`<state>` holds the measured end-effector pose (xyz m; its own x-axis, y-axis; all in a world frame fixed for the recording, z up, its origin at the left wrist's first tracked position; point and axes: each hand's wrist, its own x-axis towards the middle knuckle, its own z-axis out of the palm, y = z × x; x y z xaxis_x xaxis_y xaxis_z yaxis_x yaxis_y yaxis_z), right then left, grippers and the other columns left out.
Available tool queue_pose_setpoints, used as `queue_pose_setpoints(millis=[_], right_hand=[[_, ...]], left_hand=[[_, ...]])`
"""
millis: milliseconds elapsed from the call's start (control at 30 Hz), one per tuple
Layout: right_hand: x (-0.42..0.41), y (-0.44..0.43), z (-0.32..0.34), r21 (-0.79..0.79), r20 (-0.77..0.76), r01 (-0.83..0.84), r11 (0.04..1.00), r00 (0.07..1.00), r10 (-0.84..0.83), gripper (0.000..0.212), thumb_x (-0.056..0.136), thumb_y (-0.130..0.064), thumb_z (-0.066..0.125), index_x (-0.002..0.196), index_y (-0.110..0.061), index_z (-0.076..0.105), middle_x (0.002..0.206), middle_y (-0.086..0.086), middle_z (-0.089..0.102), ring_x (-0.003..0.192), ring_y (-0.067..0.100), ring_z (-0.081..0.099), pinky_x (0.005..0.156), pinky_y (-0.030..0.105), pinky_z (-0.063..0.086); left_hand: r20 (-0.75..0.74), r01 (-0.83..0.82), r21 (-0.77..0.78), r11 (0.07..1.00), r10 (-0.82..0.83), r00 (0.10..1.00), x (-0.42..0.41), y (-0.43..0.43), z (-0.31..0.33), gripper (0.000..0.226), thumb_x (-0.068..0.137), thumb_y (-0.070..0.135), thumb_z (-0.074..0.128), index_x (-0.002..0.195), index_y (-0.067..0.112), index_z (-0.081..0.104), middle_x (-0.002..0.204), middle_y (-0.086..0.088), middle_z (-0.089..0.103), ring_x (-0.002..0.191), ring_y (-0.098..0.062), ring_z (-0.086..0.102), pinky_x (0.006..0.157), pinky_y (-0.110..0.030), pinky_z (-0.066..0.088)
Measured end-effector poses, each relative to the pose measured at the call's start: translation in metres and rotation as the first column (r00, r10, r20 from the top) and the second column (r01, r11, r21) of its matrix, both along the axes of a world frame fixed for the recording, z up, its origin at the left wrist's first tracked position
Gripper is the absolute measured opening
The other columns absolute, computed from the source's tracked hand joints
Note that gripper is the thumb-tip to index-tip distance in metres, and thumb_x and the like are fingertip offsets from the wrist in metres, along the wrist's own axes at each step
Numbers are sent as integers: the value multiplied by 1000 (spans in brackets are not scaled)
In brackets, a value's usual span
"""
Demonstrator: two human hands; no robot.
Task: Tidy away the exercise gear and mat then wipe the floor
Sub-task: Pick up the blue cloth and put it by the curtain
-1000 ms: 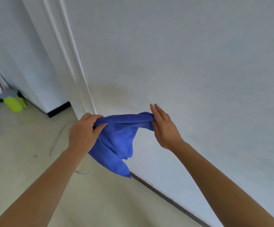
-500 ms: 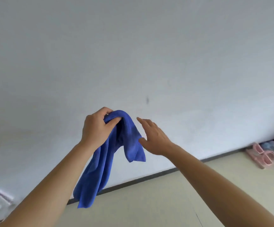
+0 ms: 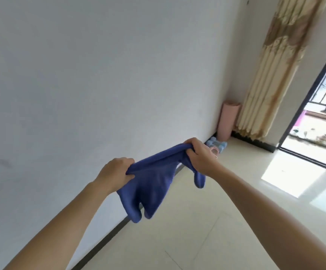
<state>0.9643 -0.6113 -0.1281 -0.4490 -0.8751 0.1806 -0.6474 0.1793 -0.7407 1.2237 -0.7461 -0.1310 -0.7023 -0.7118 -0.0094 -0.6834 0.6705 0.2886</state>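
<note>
Both hands are out at the centre of the frame with a blue cloth (image 3: 154,184) stretched between them. The left hand (image 3: 117,172), lower and nearer the wall (image 3: 99,84), has its fingers curled tight round one bunched corner. The right hand (image 3: 199,154), higher and further right, clamps the other end from above, knuckles up. The top edge runs as a taut band from fist to fist and the rest hangs loose below, which I'd judge is to open or fold it for wiping the floor (image 3: 197,240). Both arms reach nearly straight. Right of centre, the pink mat (image 3: 228,121) stands rolled upright in the corner beside the curtain (image 3: 271,75). What look like pale blue dumbbells (image 3: 221,146) lie at its foot, partly hidden behind the right hand.
</note>
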Motion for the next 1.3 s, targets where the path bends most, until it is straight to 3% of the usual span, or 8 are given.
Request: queue_pose_setpoints(millis=[100, 267, 733, 867, 1000, 1100, 1233, 1300], right_hand=[[-81, 19, -3, -67, 97, 174, 982, 981, -168, 25, 88, -25, 35, 102, -29, 55, 94, -6, 61, 95, 18, 57, 81, 35, 48], [-199, 21, -3, -125, 187, 411, 903, 903, -386, 24, 94, -8, 41, 108, -19, 57, 112, 1, 59, 104, 18, 54, 87, 27, 38], [-506, -48, -35, 334, -187, 617, 712, 784, -592, 37, 83, 0, 42, 100, -29, 58, 118, 0, 46, 96, 22, 53, 76, 35, 49], [-579, -65, -33, 384, 40, 610, 693, 739, -672, 31, 83, -7, 52, 108, -26, 56, 124, 3, 49, 100, 19, 55, 74, 37, 54], [-650, -97, -37, 298, 238, 462, 835, 811, -534, 69, 83, -23, 72, 144, -28, 41, 144, -3, 43, 129, 14, 43, 97, 29, 39], [-720, -132, -44, 198, 305, 388, 900, 848, -433, 75, 75, -51, 81, 139, -32, 47, 130, -12, 54, 118, 8, 53, 95, 29, 48], [-841, -176, -55, 166, 80, 380, 910, 914, -397, 21, 95, -28, 63, 114, -24, 67, 96, -10, 68, 87, 10, 63, 76, 26, 52], [-905, -194, -49, 149, 8, 392, 908, 918, -397, 21, 100, -22, 50, 104, -20, 71, 85, -6, 68, 82, 17, 61, 72, 25, 50]], left_hand=[[-9, 7, 9, 1000, -7, 1000, -80, -3, -11, 18, 90, 23, 57, 74, 27, 51, 75, 8, 59, 67, -15, 57, 54, -23, 37], [-198, -49, 85, 995, 65, 978, -182, -37, -21, 16, 99, 30, 51, 87, 23, 58, 77, 8, 64, 71, -15, 61, 64, -33, 54], [-623, 446, 150, 882, -266, 735, -601, -147, 31, 6, 92, 24, 64, 87, 25, 67, 79, 12, 69, 79, -4, 63, 71, -16, 50], [-635, 538, 119, 835, -353, 688, -711, -160, 49, 7, 89, 23, 66, 83, 26, 66, 76, 13, 68, 77, -4, 62, 66, -12, 48], [-588, 581, 110, 807, -418, 692, -823, -173, 40, 7, 83, 21, 69, 80, 26, 67, 69, 10, 67, 72, -6, 61, 62, -18, 49], [-540, 579, 72, 812, -457, 707, -911, -184, 26, 10, 79, 16, 69, 79, 25, 65, 61, 6, 62, 61, -10, 56, 57, -23, 48], [-507, 521, 74, 850, -418, 754, -1028, -214, 20, 11, 77, 15, 69, 76, 24, 64, 58, 12, 56, 57, -6, 52, 53, -15, 41], [-479, 467, 87, 880, -374, 794, -1078, -240, 26, 11, 76, 14, 71, 76, 23, 64, 60, 11, 57, 57, -5, 52, 54, -12, 40]])
